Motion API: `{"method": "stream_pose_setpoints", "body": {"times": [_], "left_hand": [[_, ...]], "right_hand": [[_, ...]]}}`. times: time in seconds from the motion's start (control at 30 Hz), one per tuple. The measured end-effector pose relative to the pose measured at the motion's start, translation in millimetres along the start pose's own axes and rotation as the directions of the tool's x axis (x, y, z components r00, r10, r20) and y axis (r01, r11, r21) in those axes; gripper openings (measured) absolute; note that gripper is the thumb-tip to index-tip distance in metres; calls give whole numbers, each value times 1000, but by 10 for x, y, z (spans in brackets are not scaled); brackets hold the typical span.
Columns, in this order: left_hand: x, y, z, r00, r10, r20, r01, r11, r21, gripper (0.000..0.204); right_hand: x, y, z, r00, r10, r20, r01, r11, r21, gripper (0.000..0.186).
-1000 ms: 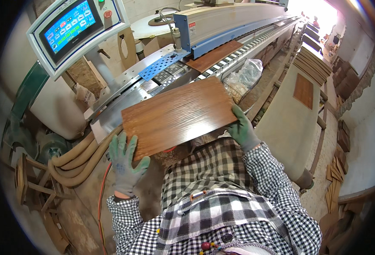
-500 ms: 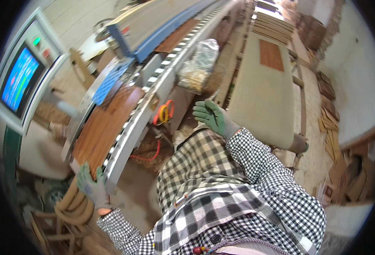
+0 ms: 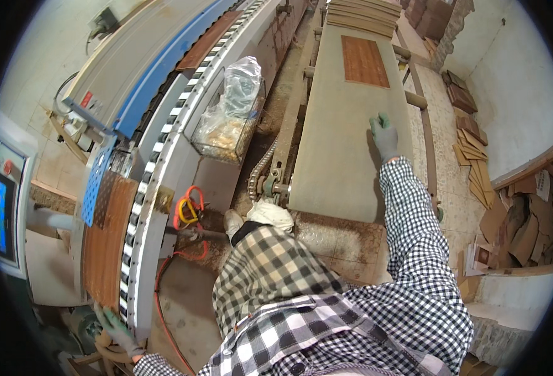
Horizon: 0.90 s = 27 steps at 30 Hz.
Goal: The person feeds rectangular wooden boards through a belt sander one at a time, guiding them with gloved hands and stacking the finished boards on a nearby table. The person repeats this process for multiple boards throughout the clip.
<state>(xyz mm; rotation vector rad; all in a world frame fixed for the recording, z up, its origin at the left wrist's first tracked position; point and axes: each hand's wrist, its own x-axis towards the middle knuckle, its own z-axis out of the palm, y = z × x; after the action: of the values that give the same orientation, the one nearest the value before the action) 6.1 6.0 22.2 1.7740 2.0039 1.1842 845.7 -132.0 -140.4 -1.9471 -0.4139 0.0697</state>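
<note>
My left hand point(image 3: 114, 330), in a grey and green glove, has its fingers stretched out at the near end of a brown wood-grain plank point(image 3: 107, 250). That plank lies along a track of black and white rollers point(image 3: 140, 216) on the machine at my left. Over a wide grey-green conveyor belt point(image 3: 345, 156) reaches my right hand point(image 3: 385, 136), gloved alike. Its fingers are slightly bent, the thumb stands apart, and nothing shows in its grasp. Beyond it a second brown plank point(image 3: 365, 61) lies flat on the belt.
Orange-handled scissors point(image 3: 189, 210) hang at the machine's side. A wire basket point(image 3: 226, 135) holds plastic bags. At left are a blue perforated plate point(image 3: 98, 178) and a screen panel point(image 3: 0, 213). Stacked boards point(image 3: 364, 15) lie at the belt's far end; cardboard scraps point(image 3: 524, 232) at right.
My view has swung to the right. My right hand has moved from beside my apron outward over the belt, toward the plank there. My left hand stays by the near end of the machine's plank.
</note>
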Motion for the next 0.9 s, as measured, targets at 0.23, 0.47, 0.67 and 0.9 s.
{"method": "stream_pose_setpoints", "body": {"times": [0.23, 0.47, 0.67, 0.9], "left_hand": [[55, -276, -179, 956, -112, -273, 146, 983, 107, 49], [-69, 434, 17, 825, -496, -271, 445, 865, -231, 79], [14, 616, 358, 869, -415, -270, 407, 909, -88, 73], [183, 711, 652, 911, -352, -215, 357, 934, -16, 67]], "right_hand": [[1076, -99, 564, 993, -98, 68, 118, 694, -711, 84], [1822, -294, 1030, 998, -7, 62, 54, 597, -800, 93], [2085, -364, 1198, 987, 132, 97, 31, 433, -901, 96], [2128, -254, 1073, 950, 144, 276, 232, 264, -936, 89]]}}
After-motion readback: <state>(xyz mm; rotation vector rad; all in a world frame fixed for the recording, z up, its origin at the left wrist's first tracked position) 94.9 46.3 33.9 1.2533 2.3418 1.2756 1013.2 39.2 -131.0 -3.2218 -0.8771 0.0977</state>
